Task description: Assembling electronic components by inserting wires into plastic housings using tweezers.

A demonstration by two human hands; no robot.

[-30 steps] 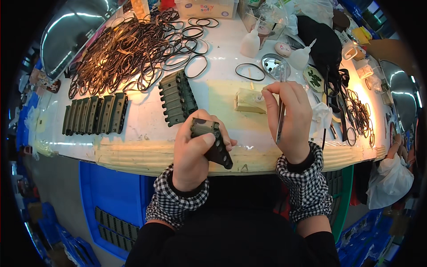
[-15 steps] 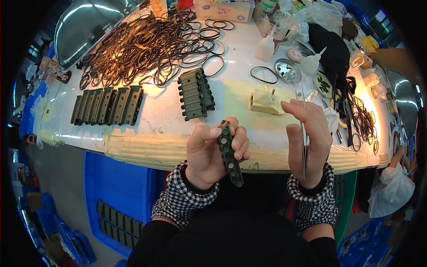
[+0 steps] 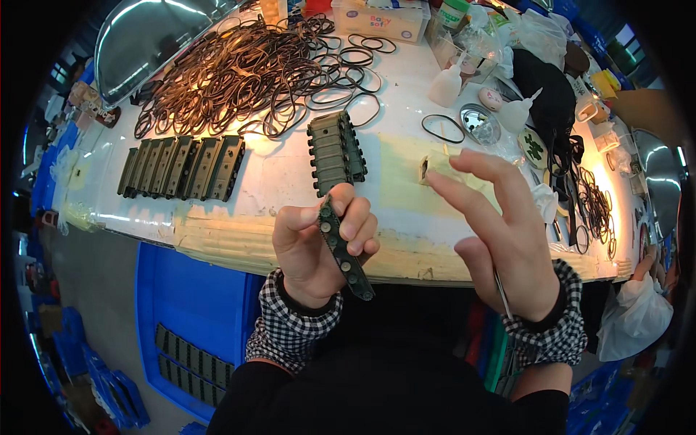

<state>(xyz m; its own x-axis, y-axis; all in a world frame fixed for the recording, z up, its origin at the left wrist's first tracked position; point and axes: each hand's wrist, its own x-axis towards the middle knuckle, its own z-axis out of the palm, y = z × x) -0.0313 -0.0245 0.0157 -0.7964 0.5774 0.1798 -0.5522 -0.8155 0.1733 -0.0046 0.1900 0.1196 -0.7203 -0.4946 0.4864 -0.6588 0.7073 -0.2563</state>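
Observation:
In my left hand (image 3: 308,250), a long dark green moulded piece (image 3: 343,252) with a row of small round wheels is pinched between thumb and fingers, tilted, its lower end free. My right hand (image 3: 518,235) is raised to the right with its fingers stretched, and thin metal tweezers (image 3: 501,293) lie tucked under the thumb along the palm; most of their length is hidden. Beyond the right fingertips sits a small pale yellow block (image 3: 425,170), partly covered by them. Just past my left hand stands a group of similar green pieces (image 3: 335,154).
A row of green pieces (image 3: 180,168) stands left on the table. Behind it lies a pile of thin dark loops (image 3: 225,80). Squeeze bottles (image 3: 445,87), a round tin (image 3: 480,123) and a black bag (image 3: 542,90) fill the right. A blue tray (image 3: 190,272) sits below the table edge.
My left hand has moved left with the green piece. My right hand has turned and spread forward, its fingers now covering much of the pale block; the tweezers show less.

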